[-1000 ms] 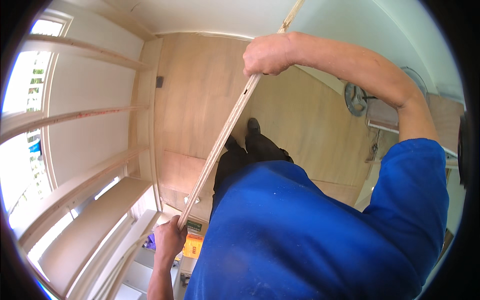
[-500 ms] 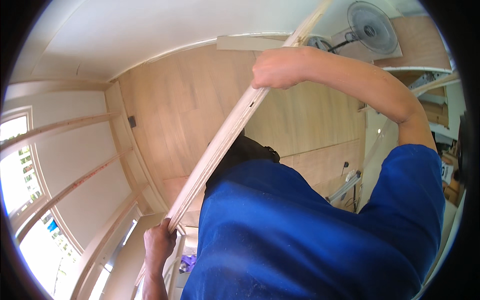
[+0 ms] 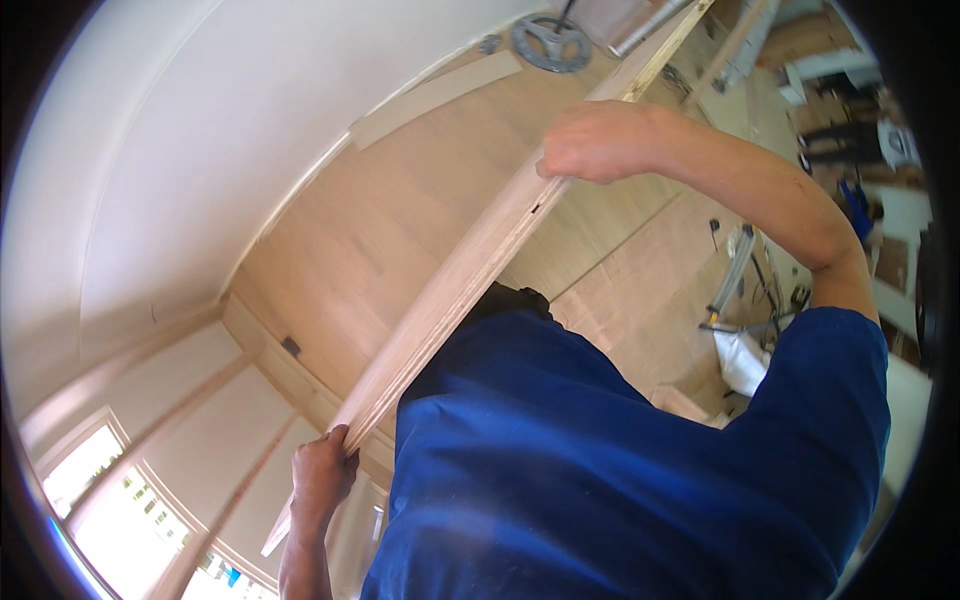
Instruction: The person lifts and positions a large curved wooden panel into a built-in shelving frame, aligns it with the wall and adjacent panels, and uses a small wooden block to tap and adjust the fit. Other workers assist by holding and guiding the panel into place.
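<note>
Plywood strip [image 3: 452, 300] across my body
My left hand [image 3: 325, 472] and right hand [image 3: 600, 142] grip it above the floor [image 3: 330, 245]; careless turning could hit the grey pedestal base [image 3: 552, 62] by the floor's edge.

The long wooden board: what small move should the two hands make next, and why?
Probably tilt the board only slightly while checking its far end: the left hand and right hand grip it, that end leaves the picture at the top, and another person shows at upper right.
</note>
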Available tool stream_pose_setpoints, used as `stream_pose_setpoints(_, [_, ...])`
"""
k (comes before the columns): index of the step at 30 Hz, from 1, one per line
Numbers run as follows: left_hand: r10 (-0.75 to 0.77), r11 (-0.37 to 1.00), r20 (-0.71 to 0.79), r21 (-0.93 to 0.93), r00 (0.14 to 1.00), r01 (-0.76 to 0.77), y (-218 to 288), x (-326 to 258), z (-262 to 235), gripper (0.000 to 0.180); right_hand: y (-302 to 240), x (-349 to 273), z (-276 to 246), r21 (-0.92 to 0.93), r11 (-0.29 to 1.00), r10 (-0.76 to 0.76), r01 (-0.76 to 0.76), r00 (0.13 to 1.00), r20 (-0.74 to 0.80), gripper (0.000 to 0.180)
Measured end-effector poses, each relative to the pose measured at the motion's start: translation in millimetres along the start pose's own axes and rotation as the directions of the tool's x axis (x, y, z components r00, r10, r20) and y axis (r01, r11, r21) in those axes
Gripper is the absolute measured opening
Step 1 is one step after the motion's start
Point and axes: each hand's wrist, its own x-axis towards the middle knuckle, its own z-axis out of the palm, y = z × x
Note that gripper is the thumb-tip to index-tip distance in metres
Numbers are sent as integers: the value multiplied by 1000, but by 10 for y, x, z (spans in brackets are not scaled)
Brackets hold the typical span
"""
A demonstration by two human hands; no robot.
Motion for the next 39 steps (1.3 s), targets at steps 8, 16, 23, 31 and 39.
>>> stream_pose_setpoints(8, [284, 924, 41, 257, 958, -285, 260, 685, -712, 27, -289, -1018, 649, 153, 944, 299, -291, 954, -31, 9])
stream_pose_setpoints(16, [550, 717, 131, 433, 825, -546, 604, 1428, -1194, 21, -844, -1705, 1274, 296, 752, 571, -589, 806, 155, 8])
stream_pose_setpoints(23, [706, 474, 277, 499, 652, -726, 1036, 2288, -1457, 19, -1828, -2124, 1654, 395, 489, 784, -778, 590, 191, 36])
stream_pose_setpoints(31, [737, 234, 416, 583, 533, -778, 1736, 2690, -1650, 19, -2662, -2096, 1875, 562, 225, 856, -796, 437, 276, 38])
stream_pose_setpoints(39, [666, 141, 493, 654, 560, -743, 2042, 2912, -1600, 26, -3335, -1961, 2315, 541, 84, 915, -837, 280, 291, 36])
